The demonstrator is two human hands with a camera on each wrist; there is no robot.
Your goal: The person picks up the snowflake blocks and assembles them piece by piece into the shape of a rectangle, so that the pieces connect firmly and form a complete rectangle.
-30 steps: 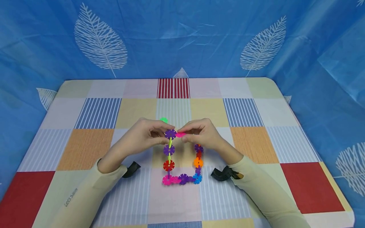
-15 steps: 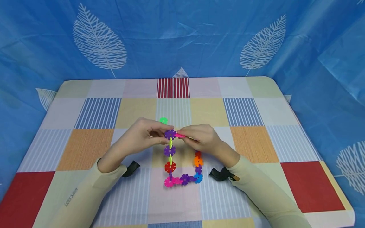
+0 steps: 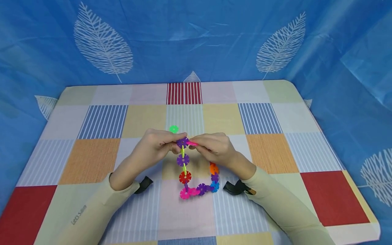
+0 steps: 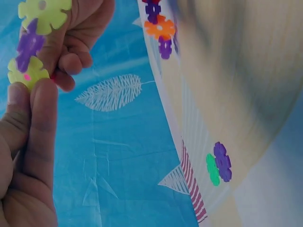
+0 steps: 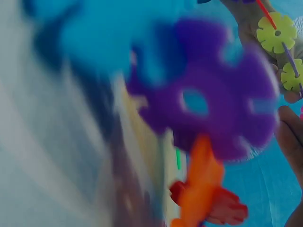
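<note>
My left hand (image 3: pixel 156 144) pinches the top of a chain of slotted plastic snowflake discs, at a purple disc (image 3: pixel 182 142). In the left wrist view, its thumb and finger grip a yellow disc (image 4: pixel 28 71) of this chain. Facing it, my right hand (image 3: pixel 215 146) pinches a pink disc (image 3: pixel 192 143), edge-on and right at the purple disc's rim. Below the hands the chain runs down through a red disc (image 3: pixel 185 177), across pink and purple discs, then up past a blue disc (image 3: pixel 215 186) and an orange disc (image 3: pixel 214 168). My right hand hides its far end.
Beyond my left hand, a green disc (image 3: pixel 174 129) lies on the checkered tablecloth (image 3: pixel 147 119); the left wrist view shows a purple disc (image 4: pixel 222 161) against it. Black straps (image 3: pixel 235 188) hang by both wrists. A blue leaf-print curtain (image 3: pixel 196 41) stands behind the table.
My right hand has dropped and turned, tipping the pink disc from flat to edge-on against the purple one. The lower chain has swung slightly right.
</note>
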